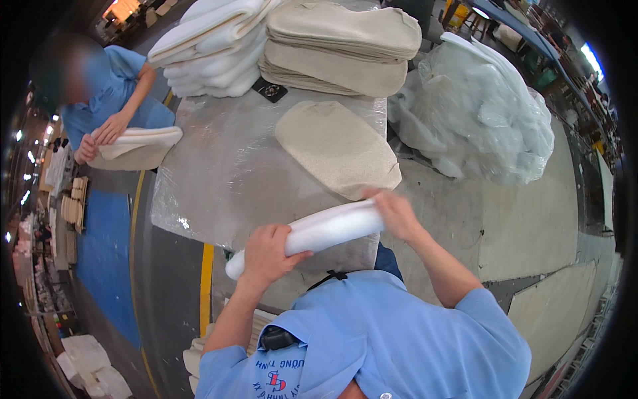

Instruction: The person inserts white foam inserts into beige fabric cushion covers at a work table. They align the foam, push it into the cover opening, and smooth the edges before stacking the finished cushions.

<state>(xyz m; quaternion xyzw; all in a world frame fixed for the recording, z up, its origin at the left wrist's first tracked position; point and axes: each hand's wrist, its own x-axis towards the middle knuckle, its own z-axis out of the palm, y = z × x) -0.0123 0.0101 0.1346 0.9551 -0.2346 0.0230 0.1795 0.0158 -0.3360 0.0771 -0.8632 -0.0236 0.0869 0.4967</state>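
A white foam pad (325, 229), folded or rolled into a long thick bundle, lies across the near edge of the table between my hands. Around its left part my left hand (269, 253) is closed, the thumb along the near side. At the right end my right hand (393, 211) grips the bundle; its fingers are slightly blurred. Just beyond, a beige fabric cover (339, 147) with rounded ends lies flat on the plastic-wrapped table (212, 176).
Folded white pads (212, 50) and stacked beige covers (339, 50) stand at the table's far side, with a small black card (270, 90) before them. A big clear bag (478, 110) of white pieces sits right. At left, a co-worker (109, 93) handles a white pad and beige cover.
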